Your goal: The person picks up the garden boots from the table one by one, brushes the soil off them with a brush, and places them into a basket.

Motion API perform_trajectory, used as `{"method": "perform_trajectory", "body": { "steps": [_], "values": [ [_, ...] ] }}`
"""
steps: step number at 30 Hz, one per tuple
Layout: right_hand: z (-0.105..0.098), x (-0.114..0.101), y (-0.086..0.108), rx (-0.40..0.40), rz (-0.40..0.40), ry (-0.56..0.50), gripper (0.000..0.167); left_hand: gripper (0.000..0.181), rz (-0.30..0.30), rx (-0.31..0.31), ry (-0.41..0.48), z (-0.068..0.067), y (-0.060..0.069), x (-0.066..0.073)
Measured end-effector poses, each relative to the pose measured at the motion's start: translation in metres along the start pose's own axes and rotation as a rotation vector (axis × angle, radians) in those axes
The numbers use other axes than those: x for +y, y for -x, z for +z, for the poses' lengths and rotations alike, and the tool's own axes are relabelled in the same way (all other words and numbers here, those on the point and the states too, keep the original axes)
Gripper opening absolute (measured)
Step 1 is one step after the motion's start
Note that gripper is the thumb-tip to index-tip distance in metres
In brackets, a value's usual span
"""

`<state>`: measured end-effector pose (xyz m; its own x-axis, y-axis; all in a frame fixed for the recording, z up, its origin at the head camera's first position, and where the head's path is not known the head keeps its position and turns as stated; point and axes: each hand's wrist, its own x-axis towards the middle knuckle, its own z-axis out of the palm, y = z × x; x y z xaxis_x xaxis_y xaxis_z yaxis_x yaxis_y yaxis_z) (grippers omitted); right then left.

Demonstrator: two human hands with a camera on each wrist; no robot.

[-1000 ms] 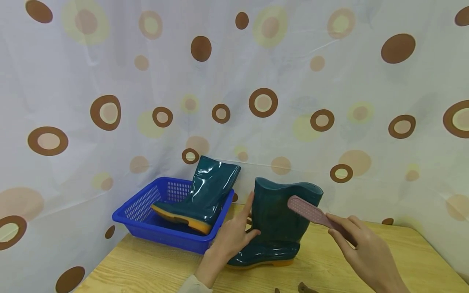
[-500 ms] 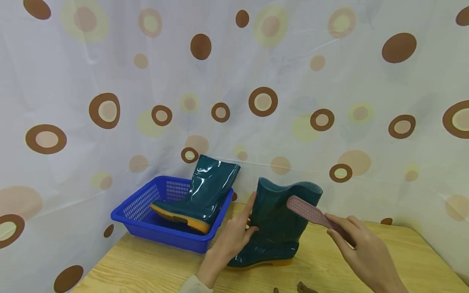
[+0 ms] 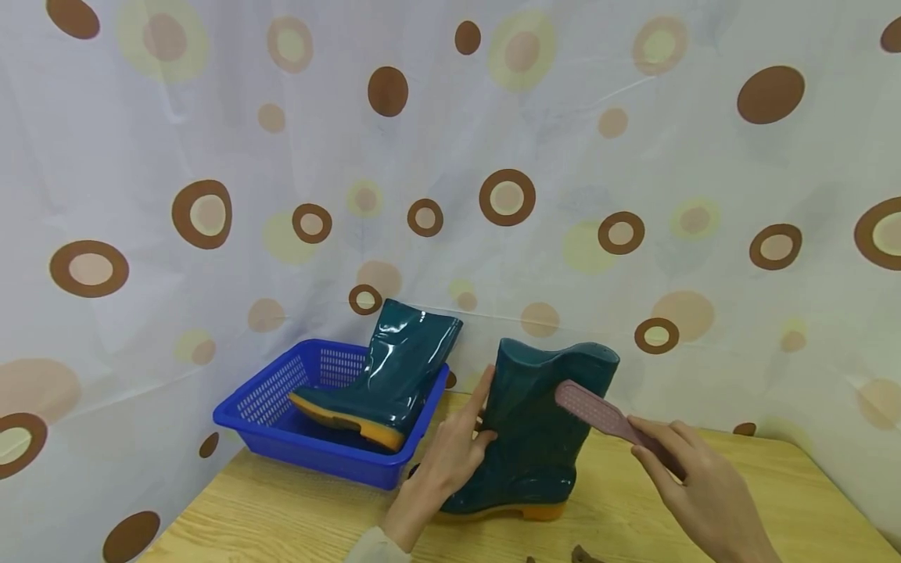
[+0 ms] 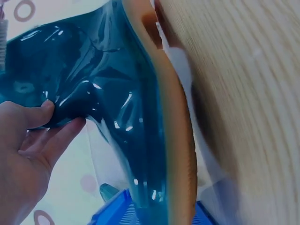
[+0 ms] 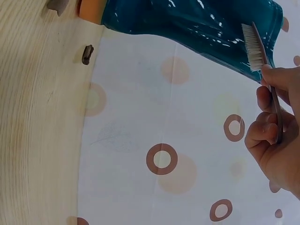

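Note:
A dark green rubber boot (image 3: 535, 422) with an orange sole stands upright on the table. My left hand (image 3: 450, 457) grips the front of its shaft, and the left wrist view shows the thumb (image 4: 44, 112) on the near side with the other fingers behind. In my right hand (image 3: 704, 477) is the handle of a pinkish-brown brush (image 3: 591, 408). Seen from the right wrist, its pale bristles (image 5: 253, 48) touch the upper shaft or lie very close to it. The boot's shaft looks dented inward near the top rim.
A second green boot (image 3: 401, 371) leans in a blue plastic basket (image 3: 324, 461) on the left of the wooden table (image 3: 281, 516). Small brown lumps (image 3: 583, 554) lie near the table's front edge. Behind the table hangs a dotted curtain (image 3: 563, 156).
The boot's shaft has shifted and flexed slightly under my left hand, its top rim changing shape. The brush has stayed near the upper shaft, moving only a little.

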<state>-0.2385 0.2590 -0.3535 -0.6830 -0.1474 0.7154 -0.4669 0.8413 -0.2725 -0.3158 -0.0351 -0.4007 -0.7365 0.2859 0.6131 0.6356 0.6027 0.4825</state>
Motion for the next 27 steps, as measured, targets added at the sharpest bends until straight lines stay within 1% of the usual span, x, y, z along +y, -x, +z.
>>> {"method": "perform_trajectory", "body": {
  "steps": [3, 8, 13, 18, 22, 27],
  "values": [
    [-0.002, 0.0, 0.0, -0.01, 0.016, -0.001, 0.031, 0.096, -0.002, 0.011, 0.014, 0.0, -0.002, 0.003],
    [-0.003, -0.001, -0.001, -0.01, 0.017, -0.011, 0.03, 0.094, -0.007, 0.021, 0.034, -0.004, -0.007, 0.012],
    [-0.004, 0.0, 0.0, 0.034, -0.006, -0.029, 0.031, 0.093, -0.002, 0.046, 0.065, -0.011, -0.014, 0.022],
    [-0.004, 0.001, 0.0, 0.083, -0.029, -0.044, 0.031, 0.092, 0.023, 0.066, 0.093, -0.018, -0.022, 0.03],
    [-0.006, 0.001, 0.0, 0.094, -0.027, -0.058, 0.031, 0.091, 0.036, 0.078, 0.087, -0.025, -0.027, 0.036],
    [-0.008, 0.0, 0.0, 0.105, -0.022, -0.073, 0.032, 0.089, 0.045, 0.078, 0.133, -0.033, -0.036, 0.041]
  ]
}}
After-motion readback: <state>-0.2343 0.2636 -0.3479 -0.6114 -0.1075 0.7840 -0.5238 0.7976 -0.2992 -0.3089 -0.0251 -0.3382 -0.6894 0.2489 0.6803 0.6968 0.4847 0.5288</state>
